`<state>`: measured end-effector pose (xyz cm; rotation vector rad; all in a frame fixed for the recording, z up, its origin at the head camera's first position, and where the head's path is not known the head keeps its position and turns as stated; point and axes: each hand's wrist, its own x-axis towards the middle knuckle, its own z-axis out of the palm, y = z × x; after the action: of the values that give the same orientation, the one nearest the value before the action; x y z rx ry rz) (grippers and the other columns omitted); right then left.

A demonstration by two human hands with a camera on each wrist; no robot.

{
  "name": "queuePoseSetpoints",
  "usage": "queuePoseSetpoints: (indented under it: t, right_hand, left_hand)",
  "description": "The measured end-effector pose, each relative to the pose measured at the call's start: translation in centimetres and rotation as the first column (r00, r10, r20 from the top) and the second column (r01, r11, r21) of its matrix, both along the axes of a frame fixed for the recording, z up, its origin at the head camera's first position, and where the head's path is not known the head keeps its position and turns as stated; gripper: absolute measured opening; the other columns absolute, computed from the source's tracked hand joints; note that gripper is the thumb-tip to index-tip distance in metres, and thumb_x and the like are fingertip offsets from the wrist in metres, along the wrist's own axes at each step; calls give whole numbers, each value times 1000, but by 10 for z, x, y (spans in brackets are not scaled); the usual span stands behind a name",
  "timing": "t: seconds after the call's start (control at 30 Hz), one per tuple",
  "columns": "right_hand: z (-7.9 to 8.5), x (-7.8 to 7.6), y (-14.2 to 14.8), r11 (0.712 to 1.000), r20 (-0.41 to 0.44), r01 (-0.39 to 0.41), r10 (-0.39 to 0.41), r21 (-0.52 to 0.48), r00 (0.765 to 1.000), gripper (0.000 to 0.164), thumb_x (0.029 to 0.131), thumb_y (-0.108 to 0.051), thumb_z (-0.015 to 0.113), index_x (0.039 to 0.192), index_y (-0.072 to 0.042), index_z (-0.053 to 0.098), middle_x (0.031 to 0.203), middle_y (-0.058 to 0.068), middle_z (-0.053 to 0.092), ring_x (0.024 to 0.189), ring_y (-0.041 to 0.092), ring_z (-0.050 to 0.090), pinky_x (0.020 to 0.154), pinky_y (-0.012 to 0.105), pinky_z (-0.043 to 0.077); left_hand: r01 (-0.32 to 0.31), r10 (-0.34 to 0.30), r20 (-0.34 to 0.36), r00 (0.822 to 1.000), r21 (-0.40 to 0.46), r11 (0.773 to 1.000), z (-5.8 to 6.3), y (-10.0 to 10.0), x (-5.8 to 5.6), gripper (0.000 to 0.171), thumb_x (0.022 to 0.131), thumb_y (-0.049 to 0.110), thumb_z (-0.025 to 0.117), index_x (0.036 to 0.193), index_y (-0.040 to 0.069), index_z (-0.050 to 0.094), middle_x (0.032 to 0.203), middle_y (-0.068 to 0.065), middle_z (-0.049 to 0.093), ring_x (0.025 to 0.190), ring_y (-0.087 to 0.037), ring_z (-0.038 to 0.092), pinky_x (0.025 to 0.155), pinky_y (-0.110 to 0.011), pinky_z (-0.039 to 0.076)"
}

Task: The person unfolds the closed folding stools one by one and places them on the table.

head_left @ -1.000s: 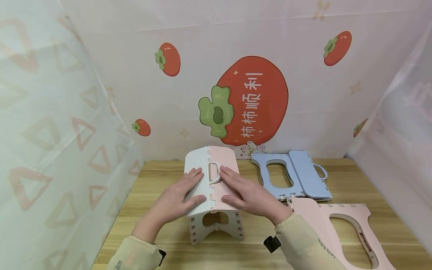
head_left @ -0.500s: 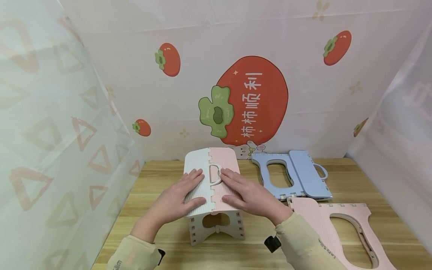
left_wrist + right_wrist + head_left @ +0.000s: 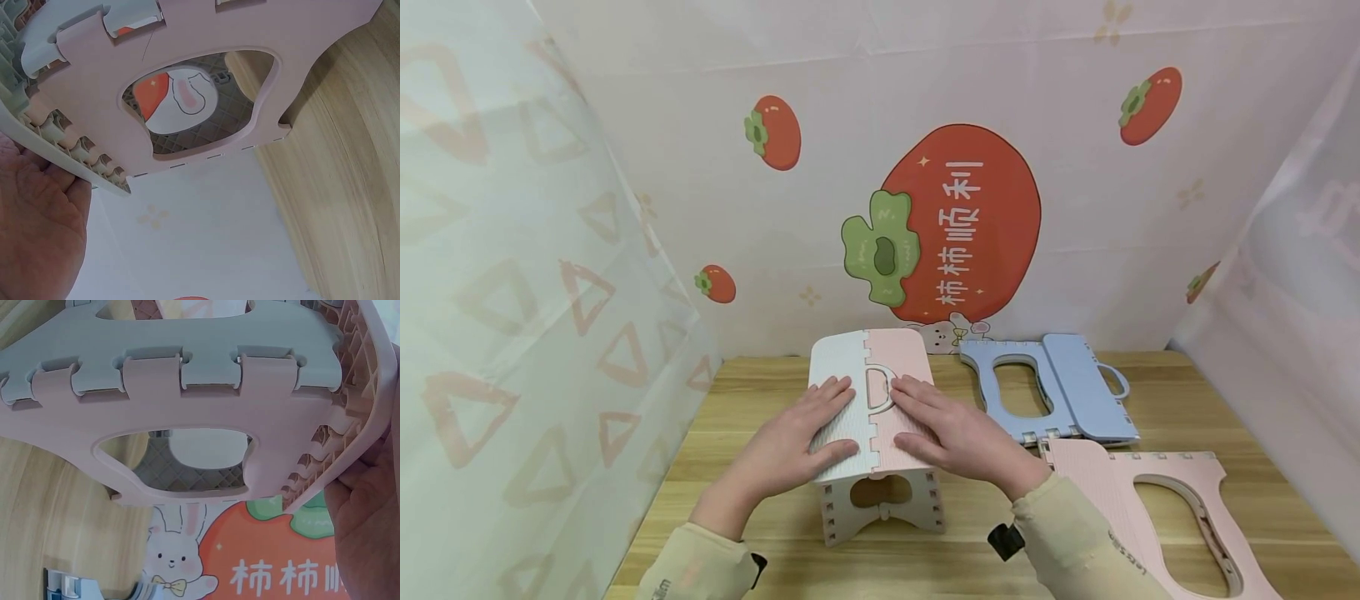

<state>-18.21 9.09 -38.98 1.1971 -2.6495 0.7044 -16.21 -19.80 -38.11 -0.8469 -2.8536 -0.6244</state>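
Observation:
A folding step stool [image 3: 844,350] stands on its legs on the wooden table, its seat half white and half pink, with a small carry handle at the middle seam. My left hand [image 3: 790,437] lies on the white half, fingers extended. On the pink half rests my right hand [image 3: 958,437], its fingertips beside the handle. The left wrist view shows the pink leg panel [image 3: 94,94] from the side, with my palm at the seat's edge. From the right, the other wrist view shows a grey-white leg panel [image 3: 275,331] crossing a pink one [image 3: 187,409].
A blue folded step stool [image 3: 1086,392] lies flat at the back right of the table [image 3: 760,567]. Nearer on the right lies a pink folded step stool [image 3: 1210,483], close to the blue one. A printed cloth backdrop [image 3: 820,208] rises behind the table.
The seat has sunk very slightly and its halves look a little flatter, with the front legs spread a touch wider. Both hands stay in place on it.

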Motion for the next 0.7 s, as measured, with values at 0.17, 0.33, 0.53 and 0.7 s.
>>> queuePoseSetpoints:
  t: [0.17,0.33,0.53,0.7]
  right_hand:
    - [1,1,-1,1000,-10,2,-2,0,1000,63,102,-42,61,154,-10,46,161,6,42,148,23,40,114,46,45]
    - [2,1,-4,1000,-7,-1,1,-1,1000,60,103,-39,60,152,-7,49,159,9,45,147,26,41,116,47,42]
    - [2,1,-7,1000,11,31,-30,-4,999,57,103,-39,60,151,-9,51,159,7,45,147,25,41,119,46,38]
    - [-1,3,-7,999,4,44,-44,-19,999,56,103,-39,60,151,-11,52,159,5,45,147,25,41,120,46,37]
  left_hand:
    - [0,0,-7,1000,-4,1000,0,0,1,74,97,55,62,155,11,46,164,-1,37,152,-27,31,123,-48,29]
    - [6,-6,-23,1000,-15,1000,0,0,1,73,98,55,61,153,9,47,163,-4,39,152,-29,32,123,-49,29]
    - [4,-5,-13,1000,-28,1000,1,0,1,74,98,56,60,154,10,47,164,-3,38,152,-27,31,124,-47,28]
    - [11,-11,7,1000,-29,1000,1,0,0,74,98,56,60,155,11,45,164,-2,37,153,-26,30,125,-47,27]
